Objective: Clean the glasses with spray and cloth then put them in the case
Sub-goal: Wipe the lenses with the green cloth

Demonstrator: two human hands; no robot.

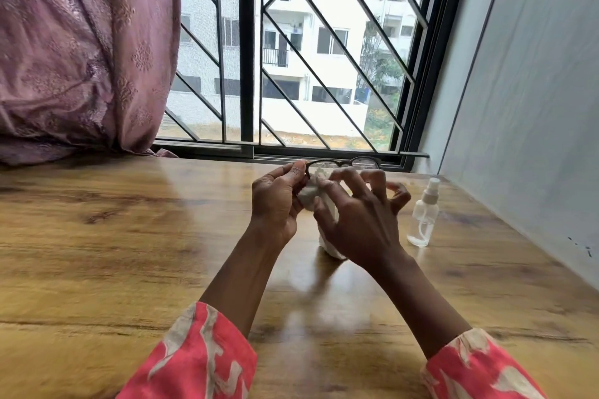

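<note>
Two hands at work above the wooden table [129,236], lifted clear of it toward twelve o'clock. Left hand [275,201] pinching the dark-framed glasses [343,163] at their nine o'clock end, thumb and forefinger closed on the frame, probably to steady it against the rubbing. Right hand [356,223] pressing the white cloth [311,196] to the left lens with thumb and forefinger, the other fingers fanned apart and curled toward three o'clock; the cloth's tail hanging down past the palm to six o'clock. Right lens uncovered and hazy, whether from spray or glare impossible to tell.

Spray bottle [423,217] standing upright at three o'clock of the hands, near but apart, likely parked within easy reach for another squirt. No case anywhere in view.

Plenty of open tabletop from six round to nine o'clock. Tighter at three o'clock, with the bottle near the right hand's spread fingers and the grey wall [518,107] behind; a wide elbow swing there risking a knocked bottle. Window sill [324,155] just past the glasses at twelve o'clock.
</note>
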